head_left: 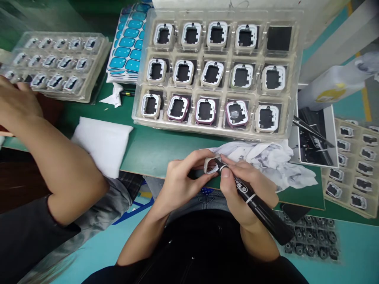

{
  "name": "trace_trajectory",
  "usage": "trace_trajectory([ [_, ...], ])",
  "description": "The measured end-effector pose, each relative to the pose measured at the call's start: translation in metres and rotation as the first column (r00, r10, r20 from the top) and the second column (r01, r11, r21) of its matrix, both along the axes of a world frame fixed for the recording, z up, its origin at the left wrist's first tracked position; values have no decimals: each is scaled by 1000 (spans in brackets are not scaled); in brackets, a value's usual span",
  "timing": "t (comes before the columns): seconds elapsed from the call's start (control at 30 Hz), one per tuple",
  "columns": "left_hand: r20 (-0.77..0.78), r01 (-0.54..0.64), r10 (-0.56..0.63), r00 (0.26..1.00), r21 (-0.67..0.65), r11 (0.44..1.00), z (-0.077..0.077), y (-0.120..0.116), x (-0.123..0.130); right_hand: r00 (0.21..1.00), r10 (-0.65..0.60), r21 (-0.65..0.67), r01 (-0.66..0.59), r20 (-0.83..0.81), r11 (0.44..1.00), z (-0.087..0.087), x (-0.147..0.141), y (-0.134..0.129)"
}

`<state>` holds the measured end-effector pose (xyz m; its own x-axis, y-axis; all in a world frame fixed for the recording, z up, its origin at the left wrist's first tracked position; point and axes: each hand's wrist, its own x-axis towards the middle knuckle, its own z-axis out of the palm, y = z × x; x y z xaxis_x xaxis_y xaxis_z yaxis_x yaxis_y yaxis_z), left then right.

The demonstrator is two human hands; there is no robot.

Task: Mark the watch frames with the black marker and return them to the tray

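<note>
Between the thumb and fingers of my left hand [184,179] is a small pale watch case frame [208,162], tilted on its side. My right hand [241,183] grips a black marker pen [260,211], its tip pointing up and left against the frame's inner edge. Fingers partly cover the frame, so the exact contact spot is hidden. Just beyond my hands stands a clear plastic tray [189,126] of similar frames, white-faced with beige or purple sides. A crumpled white cloth [266,157] lies right behind my right hand.
A co-worker's arm [59,157] reaches in from the left, near another tray [89,88]. Blue-printed sheets [127,43] and a folded white foam sheet [102,144] lie left. On the right are a box with tweezers [314,132], a bottle [328,86], and a further tray [352,165].
</note>
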<state>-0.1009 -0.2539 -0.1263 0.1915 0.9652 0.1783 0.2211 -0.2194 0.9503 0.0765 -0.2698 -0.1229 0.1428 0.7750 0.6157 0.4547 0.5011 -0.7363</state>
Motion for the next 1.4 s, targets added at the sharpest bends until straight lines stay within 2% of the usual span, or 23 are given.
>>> trace_trajectory([
  [0.27, 151, 40, -17, 988, -152, 988, 6, 1, 2, 1000, -18, 28, 18, 3, 999, -3, 1, -3],
  [0.37, 187, 34, 13, 982, -246, 969, 6, 4, 2, 997, -17, -14, 16, -81, 1000, -11, 8, -8],
  [0.4, 200, 38, 16, 980, -263, 964, 5, 5, 1, 992, -20, 10, 21, -126, 1000, -15, 11, -9],
  [0.47, 245, 80, -14, 969, -259, 963, 3, 6, -5, 978, -45, 138, 74, -205, 988, -21, 14, -8],
  [0.53, 323, 182, -109, 940, -206, 961, 0, 6, -14, 970, -89, 277, 152, -227, 949, -23, 14, -6],
  [0.6, 416, 304, -226, 881, -129, 944, -4, 4, -24, 977, -155, 323, 195, -147, 926, -22, 9, -6],
  [0.67, 499, 368, -289, 817, -66, 927, -9, -1, -31, 974, -225, 298, 210, 15, 931, -18, 1, -7],
  [0.73, 552, 363, -275, 787, -55, 930, -14, -8, -33, 946, -264, 281, 205, 191, 938, -14, -9, -8],
  [0.83, 585, 326, -211, 783, -98, 940, -21, -16, -31, 878, -288, 325, 164, 382, 931, -11, -22, -12],
  [0.9, 590, 309, -174, 789, -136, 941, -22, -18, -29, 835, -312, 312, 178, 454, 933, -9, -28, -18],
  [0.97, 587, 329, -175, 790, -166, 930, -19, -18, -28, 828, -287, 218, 204, 482, 954, -8, -30, -25],
  [1.07, 574, 416, -240, 783, -197, 888, -12, -13, -32, 878, -202, 53, 199, 434, 979, -7, -33, -35],
  [1.13, 571, 422, -242, 785, -207, 882, -7, -10, -35, 903, -177, 23, 183, 392, 983, -7, -36, -37],
  [1.3, 594, 346, -152, 790, -228, 910, 0, -10, -36, 961, -136, 87, 119, 241, 989, -11, -40, -34],
  [1.4, 609, 261, -90, 788, -197, 945, 4, -9, -37, 966, -181, 175, 150, 182, 973, -15, -25, -37],
])
